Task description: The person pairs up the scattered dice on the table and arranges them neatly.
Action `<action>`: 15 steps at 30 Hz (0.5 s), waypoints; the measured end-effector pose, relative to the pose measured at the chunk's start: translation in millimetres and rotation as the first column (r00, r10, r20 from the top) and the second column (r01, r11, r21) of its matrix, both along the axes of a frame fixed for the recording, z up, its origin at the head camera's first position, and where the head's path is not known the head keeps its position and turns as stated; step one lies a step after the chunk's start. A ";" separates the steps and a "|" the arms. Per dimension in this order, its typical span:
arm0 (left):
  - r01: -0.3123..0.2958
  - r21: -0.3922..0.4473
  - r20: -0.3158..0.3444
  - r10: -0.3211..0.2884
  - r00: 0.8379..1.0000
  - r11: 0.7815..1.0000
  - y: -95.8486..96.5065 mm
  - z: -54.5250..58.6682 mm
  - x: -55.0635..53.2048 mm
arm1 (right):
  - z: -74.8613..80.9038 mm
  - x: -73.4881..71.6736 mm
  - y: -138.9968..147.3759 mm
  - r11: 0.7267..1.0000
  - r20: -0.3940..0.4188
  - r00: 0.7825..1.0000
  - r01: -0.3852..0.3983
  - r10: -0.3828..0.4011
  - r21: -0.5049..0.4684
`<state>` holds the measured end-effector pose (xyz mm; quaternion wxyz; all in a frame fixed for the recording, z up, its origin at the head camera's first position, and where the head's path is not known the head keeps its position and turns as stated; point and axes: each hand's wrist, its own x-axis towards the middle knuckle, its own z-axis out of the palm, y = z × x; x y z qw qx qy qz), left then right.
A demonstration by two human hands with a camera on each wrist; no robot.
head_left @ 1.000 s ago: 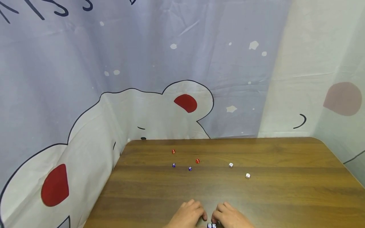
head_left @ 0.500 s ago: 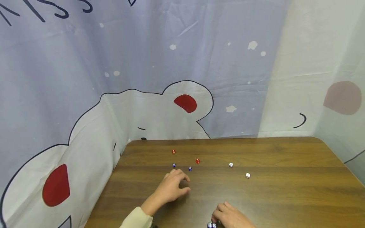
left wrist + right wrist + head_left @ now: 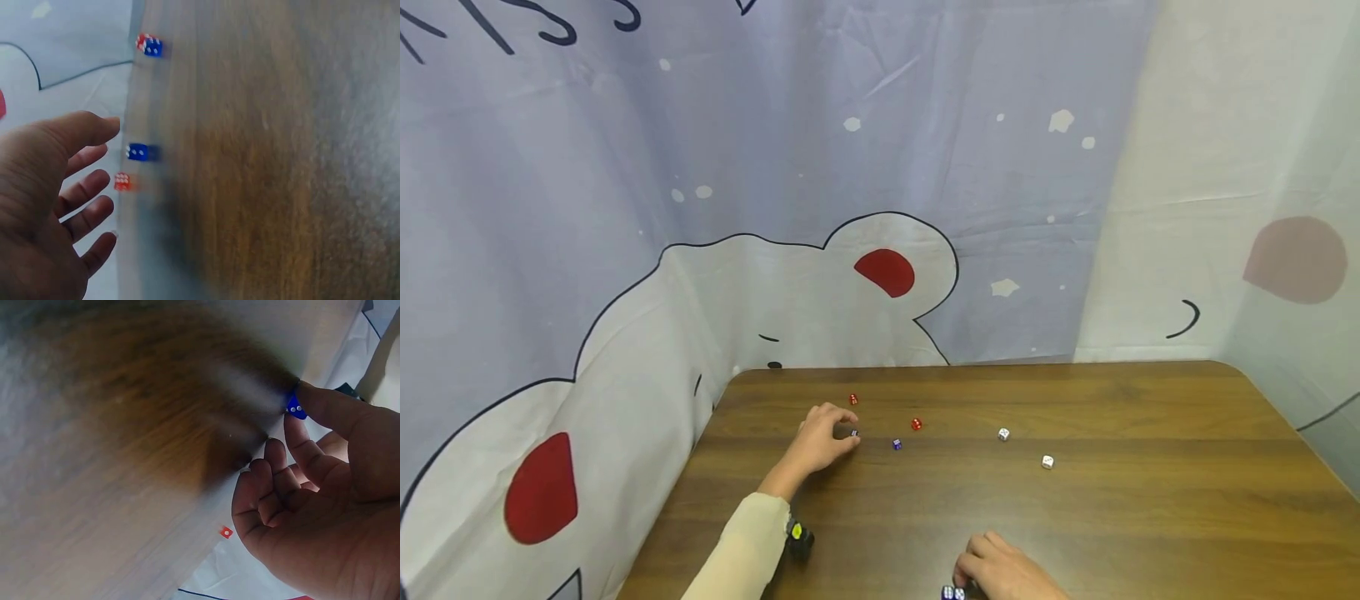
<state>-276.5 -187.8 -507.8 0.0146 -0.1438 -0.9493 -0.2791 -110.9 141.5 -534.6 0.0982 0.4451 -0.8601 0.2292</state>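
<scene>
My left hand (image 3: pixel 816 439) reaches over the far left of the table, thumb and fingers spread around a small blue die (image 3: pixel 854 433). In the left wrist view that blue die (image 3: pixel 137 152) lies just beyond the thumb and fingertips, apart from them. My right hand (image 3: pixel 1006 572) is low at the near edge, fingers curled, beside two blue dice (image 3: pixel 947 592) standing side by side. Seen from the right wrist, its thumb and forefinger pinch a blue die (image 3: pixel 296 409). Another blue die (image 3: pixel 897 444) lies right of my left hand.
Two red dice sit farther back, one left (image 3: pixel 853 399) and one nearer the middle (image 3: pixel 916 424). Two white dice lie to the right, a farther one (image 3: pixel 1003 434) and a nearer one (image 3: pixel 1048 462). Behind the wooden table (image 3: pixel 1150 500) hangs a printed curtain (image 3: pixel 760 167).
My left hand has left the two near blue dice and moved forward and left to the far blue die. The right hand has stayed beside the near dice.
</scene>
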 end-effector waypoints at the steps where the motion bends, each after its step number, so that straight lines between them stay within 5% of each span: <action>1: -0.001 0.000 0.003 0.001 1.000 1.000 -1.2 -1.6 -1.7 | 0.2 -0.1 0.0 1.000 0.009 1.000 -0.002 0.002 -0.002; 15: -0.056 -0.055 0.036 0.058 0.998 0.997 -6.0 -16.9 -10.9 | -2.8 -1.8 2.3 1.000 -0.008 1.000 -0.013 0.013 -0.024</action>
